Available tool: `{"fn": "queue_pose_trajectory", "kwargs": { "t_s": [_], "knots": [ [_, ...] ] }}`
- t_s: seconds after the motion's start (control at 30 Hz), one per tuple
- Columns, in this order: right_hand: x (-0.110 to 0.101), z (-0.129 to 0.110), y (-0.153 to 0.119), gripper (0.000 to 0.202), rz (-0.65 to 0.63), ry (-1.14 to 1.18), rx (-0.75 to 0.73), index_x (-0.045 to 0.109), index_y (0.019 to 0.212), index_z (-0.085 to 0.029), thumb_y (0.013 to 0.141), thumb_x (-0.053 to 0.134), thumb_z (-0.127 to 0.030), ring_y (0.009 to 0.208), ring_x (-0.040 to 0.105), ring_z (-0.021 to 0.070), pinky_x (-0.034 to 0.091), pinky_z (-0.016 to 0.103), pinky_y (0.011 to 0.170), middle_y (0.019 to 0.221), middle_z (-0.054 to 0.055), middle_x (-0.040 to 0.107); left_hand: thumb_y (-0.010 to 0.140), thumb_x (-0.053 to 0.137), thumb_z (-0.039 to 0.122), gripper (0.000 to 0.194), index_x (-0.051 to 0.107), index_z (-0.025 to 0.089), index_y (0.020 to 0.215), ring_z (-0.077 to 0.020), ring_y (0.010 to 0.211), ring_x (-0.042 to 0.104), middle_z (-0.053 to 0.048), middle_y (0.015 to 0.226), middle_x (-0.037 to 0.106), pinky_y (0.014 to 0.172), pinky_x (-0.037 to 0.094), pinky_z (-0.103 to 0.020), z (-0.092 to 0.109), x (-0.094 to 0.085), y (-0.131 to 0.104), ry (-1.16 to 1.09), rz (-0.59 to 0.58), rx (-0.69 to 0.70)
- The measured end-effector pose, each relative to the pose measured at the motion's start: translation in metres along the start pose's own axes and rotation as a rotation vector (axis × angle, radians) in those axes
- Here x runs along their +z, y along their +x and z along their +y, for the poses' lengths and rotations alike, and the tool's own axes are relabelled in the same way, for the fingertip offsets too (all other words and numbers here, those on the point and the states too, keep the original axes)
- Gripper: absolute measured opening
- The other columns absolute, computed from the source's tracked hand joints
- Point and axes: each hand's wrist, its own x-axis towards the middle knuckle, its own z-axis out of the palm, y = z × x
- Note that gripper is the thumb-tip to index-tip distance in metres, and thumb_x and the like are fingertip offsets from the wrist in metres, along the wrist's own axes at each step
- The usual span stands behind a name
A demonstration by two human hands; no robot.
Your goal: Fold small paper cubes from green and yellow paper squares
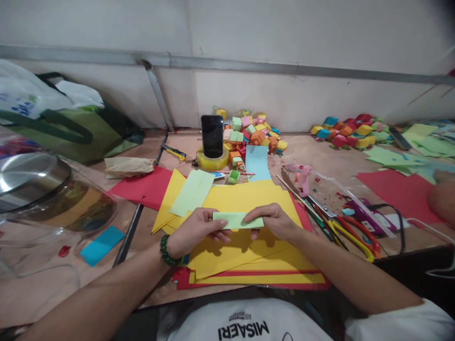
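Between my two hands is a light green paper strip [234, 220], held level above a stack of yellow paper sheets [245, 258]. My left hand [199, 227], with a green bead bracelet [168, 251] at the wrist, pinches the strip's left end, thumb on top. At the other end my right hand [273, 220] grips it between thumb and fingers. Wider light green sheets [194, 192] lie just beyond my left hand. A small open green paper box [233, 177] stands past the strip, near a light blue sheet [257, 161].
A phone [212, 135] leans in a yellow tape roll [213, 158], beside piled paper cubes [261, 135]. Right of the stack lie scissors [320, 206], orange-handled pliers [359, 234] and a pink glue gun [304, 180]. A glass jar [81, 203] stands left. Another person's hand [442, 194] shows far right.
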Motion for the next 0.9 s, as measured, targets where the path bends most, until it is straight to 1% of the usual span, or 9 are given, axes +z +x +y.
{"fn": "queue_pose_trajectory", "kwargs": {
  "t_s": [0.1, 0.2, 0.27, 0.37, 0.43, 0.5, 0.57, 0.67, 0.9],
  "knots": [
    [-0.008, 0.001, 0.000, 0.032, -0.053, 0.012, 0.033, 0.075, 0.087, -0.016, 0.068, 0.050, -0.017, 0.058, 0.067, 0.0121, 0.053, 0.022, 0.056, 0.082, 0.003, 0.074, 0.059, 0.079, 0.055, 0.049, 0.064, 0.011, 0.076, -0.0184, 0.059, 0.070, -0.011, 0.071, 0.074, 0.051, 0.048, -0.021, -0.001, -0.002, 0.001, 0.037, -0.011, 0.052],
    [-0.015, -0.001, 0.001, 0.040, -0.013, 0.043, -0.012, 0.070, 0.108, -0.018, 0.073, 0.053, -0.024, 0.086, 0.069, 0.0187, 0.054, 0.029, 0.073, 0.103, 0.008, 0.073, 0.064, 0.076, 0.053, 0.044, 0.064, 0.012, 0.075, -0.0182, 0.058, 0.070, -0.008, 0.067, 0.073, 0.053, 0.050, -0.023, -0.002, -0.002, 0.000, 0.090, -0.006, 0.134],
    [-0.014, -0.004, 0.001, 0.043, 0.012, 0.033, -0.046, 0.064, 0.118, -0.020, 0.078, 0.055, -0.033, 0.095, 0.067, 0.0204, 0.053, 0.032, 0.080, 0.107, 0.008, 0.072, 0.070, 0.072, 0.047, 0.034, 0.063, 0.014, 0.071, -0.0166, 0.055, 0.068, -0.006, 0.062, 0.070, 0.051, 0.049, -0.022, -0.005, 0.001, -0.001, 0.169, 0.010, 0.196],
    [-0.005, -0.008, -0.002, 0.049, -0.063, -0.173, -0.027, 0.064, 0.118, -0.019, 0.075, 0.068, -0.042, 0.082, 0.064, 0.0173, 0.050, 0.028, 0.073, 0.096, 0.007, 0.071, 0.076, 0.064, 0.033, 0.022, 0.061, 0.015, 0.064, -0.0127, 0.049, 0.063, -0.003, 0.054, 0.066, 0.046, 0.043, -0.019, -0.010, 0.011, -0.004, 0.371, 0.031, 0.269],
    [0.003, -0.010, -0.005, 0.041, -0.137, -0.380, 0.009, 0.068, 0.104, -0.016, 0.071, 0.074, -0.039, 0.066, 0.056, 0.0121, 0.045, 0.022, 0.061, 0.078, 0.002, 0.067, 0.075, 0.062, 0.029, 0.019, 0.061, 0.015, 0.062, -0.0115, 0.047, 0.060, -0.001, 0.052, 0.064, 0.044, 0.039, -0.018, -0.011, 0.017, -0.005, 0.436, 0.056, 0.299],
    [0.008, -0.012, -0.007, 0.026, -0.176, -0.493, 0.041, 0.068, 0.083, -0.013, 0.073, 0.072, -0.037, 0.056, 0.047, 0.0081, 0.038, 0.020, 0.053, 0.064, -0.002, 0.058, 0.073, 0.064, 0.030, 0.018, 0.061, 0.015, 0.064, -0.0130, 0.051, 0.063, -0.001, 0.055, 0.064, 0.046, 0.041, -0.019, -0.011, 0.022, -0.006, 0.360, 0.064, 0.298],
    [0.010, -0.013, -0.008, 0.025, -0.180, -0.473, 0.064, 0.063, 0.074, -0.013, 0.078, 0.065, -0.038, 0.053, 0.044, 0.0071, 0.035, 0.019, 0.050, 0.060, -0.003, 0.053, 0.069, 0.068, 0.033, 0.019, 0.064, 0.014, 0.069, -0.0156, 0.059, 0.066, -0.003, 0.064, 0.068, 0.054, 0.048, -0.021, -0.008, 0.024, -0.007, 0.209, 0.030, 0.273],
    [0.010, -0.015, -0.007, 0.027, -0.151, -0.396, 0.074, 0.061, 0.079, -0.014, 0.079, 0.063, -0.040, 0.054, 0.050, 0.0087, 0.038, 0.020, 0.051, 0.062, -0.002, 0.056, 0.067, 0.072, 0.035, 0.024, 0.070, 0.014, 0.077, -0.0164, 0.064, 0.068, -0.005, 0.076, 0.073, 0.064, 0.053, -0.025, -0.004, 0.024, -0.007, 0.076, -0.017, 0.258],
    [0.012, -0.014, -0.007, 0.025, -0.135, -0.384, 0.118, 0.058, 0.083, -0.015, 0.080, 0.060, -0.039, 0.047, 0.044, 0.0072, 0.034, 0.019, 0.045, 0.056, -0.004, 0.052, 0.074, 0.067, 0.043, 0.033, 0.075, 0.012, 0.083, -0.0182, 0.066, 0.070, -0.010, 0.074, 0.075, 0.059, 0.049, -0.024, -0.007, 0.020, -0.007, 0.170, 0.024, 0.266]
  ]
}}
